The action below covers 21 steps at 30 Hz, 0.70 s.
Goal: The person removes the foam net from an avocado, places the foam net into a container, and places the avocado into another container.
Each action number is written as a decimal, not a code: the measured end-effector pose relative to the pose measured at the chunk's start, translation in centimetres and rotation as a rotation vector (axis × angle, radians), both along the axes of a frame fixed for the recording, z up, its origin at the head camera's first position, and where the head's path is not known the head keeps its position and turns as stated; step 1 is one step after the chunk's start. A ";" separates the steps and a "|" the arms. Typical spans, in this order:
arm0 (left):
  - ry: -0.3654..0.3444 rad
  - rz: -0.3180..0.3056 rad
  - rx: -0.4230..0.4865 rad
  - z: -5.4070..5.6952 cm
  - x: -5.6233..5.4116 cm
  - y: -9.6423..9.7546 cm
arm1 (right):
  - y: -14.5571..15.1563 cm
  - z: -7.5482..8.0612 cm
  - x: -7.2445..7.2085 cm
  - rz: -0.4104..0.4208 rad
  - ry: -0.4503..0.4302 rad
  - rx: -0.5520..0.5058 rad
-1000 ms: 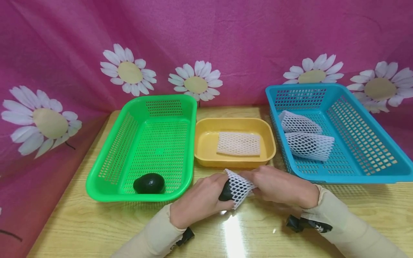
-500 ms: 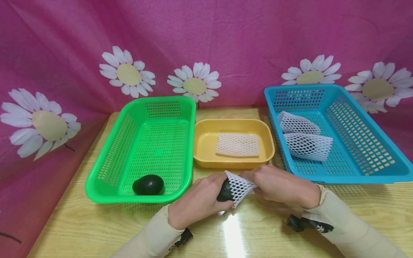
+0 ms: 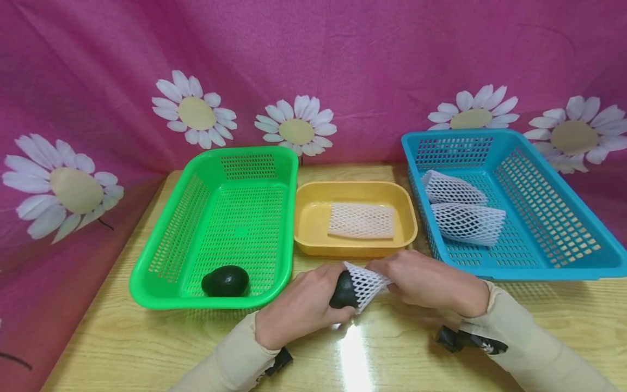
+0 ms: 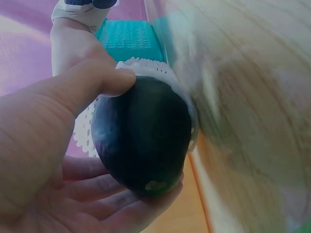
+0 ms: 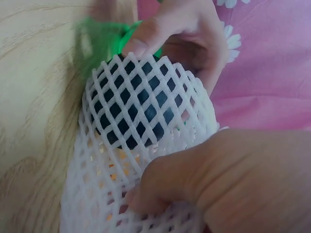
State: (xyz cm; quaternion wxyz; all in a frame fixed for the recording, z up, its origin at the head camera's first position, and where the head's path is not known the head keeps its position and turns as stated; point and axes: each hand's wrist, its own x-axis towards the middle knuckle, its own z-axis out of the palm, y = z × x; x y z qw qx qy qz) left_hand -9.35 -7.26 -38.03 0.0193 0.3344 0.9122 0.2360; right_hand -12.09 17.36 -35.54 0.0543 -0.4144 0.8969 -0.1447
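Observation:
My left hand (image 3: 306,302) grips a dark avocado (image 3: 344,291), thumb on one side and fingers under the other in the left wrist view. A white foam net sleeve (image 3: 370,286) covers the avocado's right end, while its left part is bare. My right hand (image 3: 421,283) pinches the sleeve farther along, toward its other end. Through the mesh in the right wrist view, the dark skin shows inside the sleeve's mouth, and the rest of the net (image 5: 92,194) hangs without fruit in it. A second avocado (image 3: 226,281) lies at the near end of the green basket (image 3: 139,283).
Between the baskets stands a yellow tray (image 3: 313,247) with a flat foam net (image 3: 362,220) in it. The blue basket (image 3: 548,272) at right holds two net-covered pieces (image 3: 467,224). A flowered pink cloth (image 3: 362,71) hangs behind the wooden table (image 3: 397,359).
Slightly more of the held avocado shows outside the net sleeve, whose edge sits a little farther right. Both hands stay in nearly the same place.

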 end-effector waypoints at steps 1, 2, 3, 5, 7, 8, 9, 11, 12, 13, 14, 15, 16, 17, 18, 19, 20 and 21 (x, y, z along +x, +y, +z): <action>-0.005 0.000 0.002 0.0 0.0 0.0 | 0.0 0.0 0.0 0.000 0.003 0.000; -0.011 0.001 0.005 0.0 0.0 0.0 | 0.1 0.1 0.0 -0.001 0.005 0.001; -0.014 0.001 0.007 0.0 0.0 0.0 | 0.1 0.1 0.0 -0.002 0.008 0.003; -0.017 0.002 0.008 0.0 0.0 0.0 | 0.1 0.2 0.1 -0.007 0.007 0.008; -0.019 0.005 0.008 0.0 0.0 0.0 | 0.0 0.3 0.1 -0.016 0.004 0.014; -0.020 0.007 0.008 0.0 0.0 0.0 | 0.0 0.3 0.2 -0.021 0.005 0.018; -0.016 0.009 0.002 0.0 0.0 0.0 | 0.0 0.4 0.3 -0.028 0.005 0.024; -0.021 0.014 -0.004 0.0 0.0 0.1 | 0.0 0.6 0.4 -0.038 0.016 0.035; -0.024 0.016 -0.008 0.0 0.0 0.1 | -0.1 0.7 0.5 -0.045 0.025 0.042; -0.025 0.017 -0.013 0.1 0.0 0.1 | -0.1 0.8 0.6 -0.049 0.036 0.049; -0.028 0.018 -0.015 0.1 0.0 0.1 | -0.1 0.8 0.6 -0.049 0.044 0.052; -0.028 0.018 -0.018 0.1 -0.1 0.1 | -0.1 0.9 0.7 -0.051 0.052 0.055; -0.029 0.018 -0.018 0.1 -0.1 0.1 | -0.1 0.9 0.7 -0.049 0.062 0.055; -0.028 0.016 -0.015 0.0 -0.1 0.1 | 0.0 0.9 0.7 -0.050 0.069 0.056; -0.023 0.016 -0.015 0.0 -0.1 0.2 | 0.0 0.9 0.8 -0.050 0.076 0.055; -0.020 0.015 -0.014 0.0 -0.1 0.2 | 0.0 0.9 0.8 -0.048 0.083 0.053; -0.018 0.013 -0.012 0.0 -0.1 0.2 | 0.0 0.9 0.7 -0.047 0.089 0.053; -0.016 0.013 -0.010 0.0 -0.1 0.2 | 0.1 0.9 0.8 -0.049 0.094 0.055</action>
